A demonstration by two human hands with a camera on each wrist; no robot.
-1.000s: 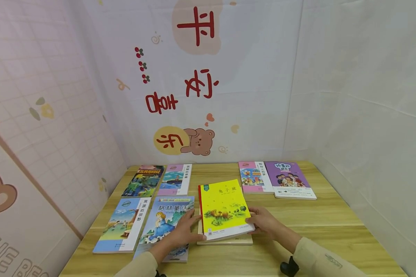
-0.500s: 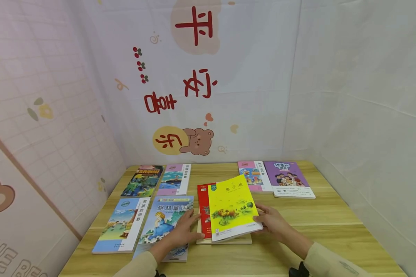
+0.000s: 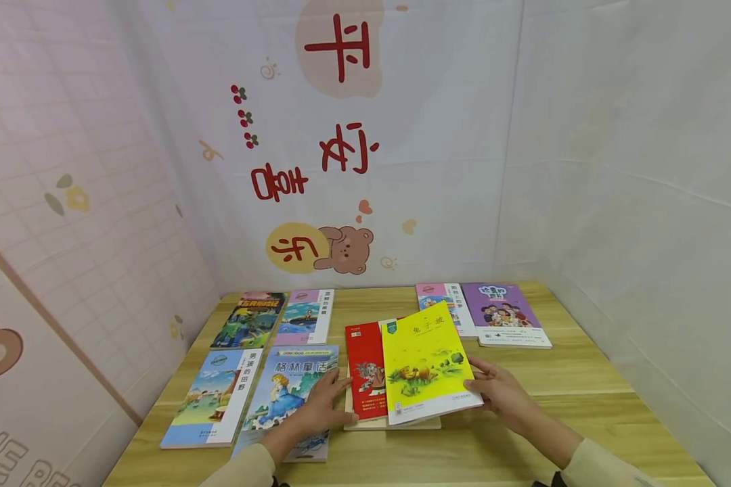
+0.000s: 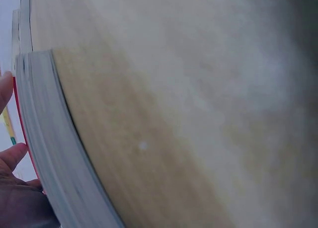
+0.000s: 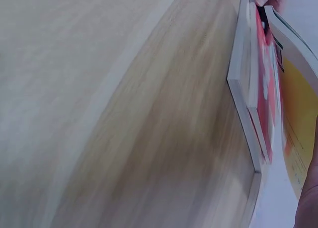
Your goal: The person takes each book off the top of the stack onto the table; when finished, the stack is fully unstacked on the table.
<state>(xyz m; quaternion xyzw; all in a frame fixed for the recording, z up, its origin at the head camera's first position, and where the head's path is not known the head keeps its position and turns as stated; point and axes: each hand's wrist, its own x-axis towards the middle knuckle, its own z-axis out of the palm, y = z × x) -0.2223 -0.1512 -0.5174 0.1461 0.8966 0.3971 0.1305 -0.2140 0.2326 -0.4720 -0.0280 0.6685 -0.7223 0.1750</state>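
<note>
A yellow book (image 3: 429,365) with an animal picture is tilted over the stack, its right edge pinched by my right hand (image 3: 499,396). The right wrist view shows the yellow book (image 5: 298,118) raised clear of the stack, part of my right hand (image 5: 309,203) at its edge. Beneath, a red book (image 3: 364,368) lies partly uncovered on a pale-covered book (image 3: 374,424). My left hand (image 3: 323,406) rests against the red book's left edge, thumb near its lower corner, fingers spread. In the left wrist view, fingertips of my left hand (image 4: 15,156) touch a red edge; much of the hand is out of frame.
Left of the stack lie a Grimm-type blue storybook (image 3: 286,392), a blue-and-white book (image 3: 210,399), a green-dark book (image 3: 248,319) and a pink-edged book (image 3: 304,316). At the back right are a pink book (image 3: 441,308) and a purple book (image 3: 504,314). Curtains enclose the wooden table (image 3: 572,399).
My right hand has moved right with the yellow book, sliding it off the red one and lifting it at a tilt. More of the red cover shows. My left hand has stayed put.
</note>
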